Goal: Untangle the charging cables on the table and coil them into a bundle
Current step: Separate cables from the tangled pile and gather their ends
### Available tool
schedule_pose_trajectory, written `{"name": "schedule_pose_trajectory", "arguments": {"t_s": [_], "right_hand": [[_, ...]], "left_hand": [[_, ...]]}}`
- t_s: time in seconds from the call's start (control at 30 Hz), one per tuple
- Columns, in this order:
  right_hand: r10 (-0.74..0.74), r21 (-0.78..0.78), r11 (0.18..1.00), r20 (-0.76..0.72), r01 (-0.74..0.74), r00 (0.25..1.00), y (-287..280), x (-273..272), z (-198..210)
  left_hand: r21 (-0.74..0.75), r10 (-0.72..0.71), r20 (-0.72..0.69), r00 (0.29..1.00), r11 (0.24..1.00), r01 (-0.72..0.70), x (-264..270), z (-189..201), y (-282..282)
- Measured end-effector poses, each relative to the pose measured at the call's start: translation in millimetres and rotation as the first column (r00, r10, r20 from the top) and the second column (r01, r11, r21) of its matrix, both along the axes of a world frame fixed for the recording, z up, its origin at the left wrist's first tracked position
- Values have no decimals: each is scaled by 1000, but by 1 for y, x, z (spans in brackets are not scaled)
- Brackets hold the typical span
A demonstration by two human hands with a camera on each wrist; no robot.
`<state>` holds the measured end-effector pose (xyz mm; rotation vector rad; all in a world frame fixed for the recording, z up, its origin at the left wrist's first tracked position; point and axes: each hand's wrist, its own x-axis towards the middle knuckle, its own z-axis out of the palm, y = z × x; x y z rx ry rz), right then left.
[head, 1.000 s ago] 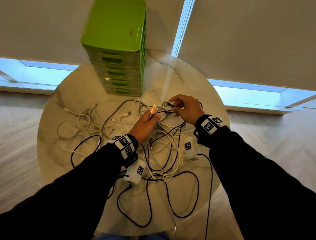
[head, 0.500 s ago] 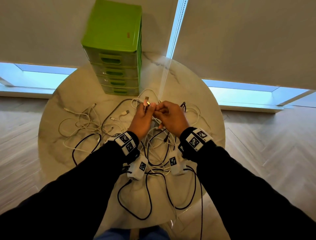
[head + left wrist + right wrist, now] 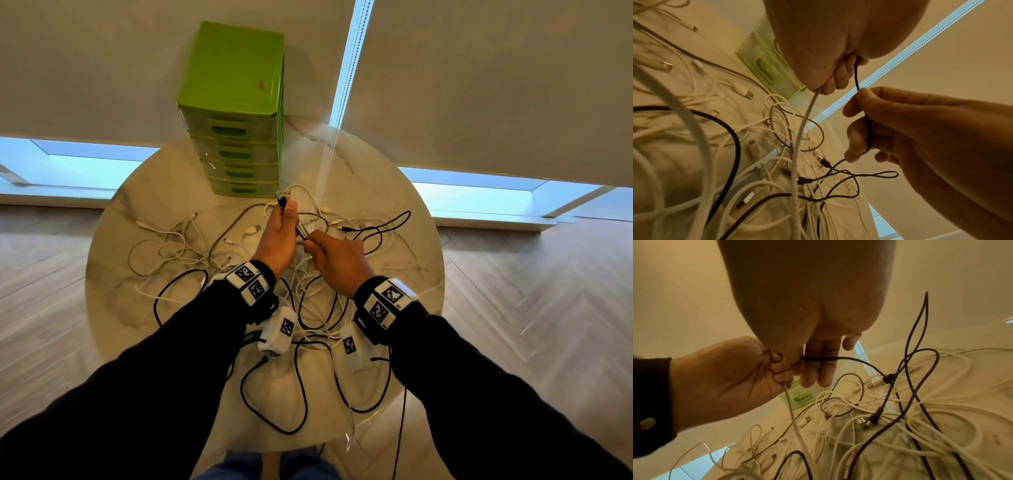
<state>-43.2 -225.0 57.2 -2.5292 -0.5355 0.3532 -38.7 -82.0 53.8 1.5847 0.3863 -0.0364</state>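
Observation:
A tangle of white and black charging cables (image 3: pixel 318 308) lies spread over a round marble table (image 3: pixel 120 318). My left hand (image 3: pixel 282 219) is raised over the middle of the tangle. It grips a white cable (image 3: pixel 805 116) and a thin black cable (image 3: pixel 857 73) in its fist, and their plugs (image 3: pixel 283 197) stick out above the thumb. Just to its right and nearer me, my right hand (image 3: pixel 318 246) pinches the same black cable (image 3: pixel 818 358), which crosses its fingers (image 3: pixel 813 369). From there the black cable falls in loops back into the tangle.
A green plastic drawer unit (image 3: pixel 236 102) stands at the table's far edge, just behind my left hand. Loose white cables (image 3: pixel 178 246) lie on the left half. Black loops (image 3: pixel 274 404) lie near the front edge, and one black cable (image 3: pixel 399 428) hangs off the front right.
A second ago my hands were apart with the black cable stretched between them. They came together, the left took both plug ends, and the right slid back toward me along the black cable.

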Motion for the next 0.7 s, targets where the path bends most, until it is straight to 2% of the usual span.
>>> {"name": "schedule_pose_trajectory", "arguments": {"t_s": [0.1, 0.23, 0.3, 0.4, 0.47, 0.53, 0.6, 0.67, 0.7], "right_hand": [[60, 10, 998, -35, -60, 998, -5, -10, 2], [84, -10, 996, -133, -86, 988, -24, -20, -12], [71, -47, 996, -146, -78, 987, -37, -20, -22], [69, -179, 979, -166, -98, 984, -55, -15, -29], [-12, -230, 973, -187, -32, 982, -58, -5, -29], [-145, -148, 982, -167, 121, 975, -51, 8, -23], [-242, -4, 970, -101, 243, 965, -36, 18, -12], [-245, 107, 963, -43, 248, 969, -16, 21, 4], [-213, 133, 968, -27, 215, 977, -7, 20, 10]], "left_hand": [[0, 28, -17, 999, 1000, -28, -2, 3, 7], [-315, 110, 77, 991, 946, -80, 0, 20, 16], [-359, 134, 82, 988, 928, -96, 3, 32, 27], [-272, 198, 124, 972, 949, -159, 8, 53, 50], [-167, 158, 170, 973, 977, -129, 7, 61, 58], [38, 22, 127, 992, 999, -27, 3, 57, 56], [173, -95, 19, 995, 981, 91, -4, 43, 48], [178, -148, -84, 985, 971, 161, -10, 25, 38], [126, -152, -115, 982, 978, 166, -13, 17, 33]]}}
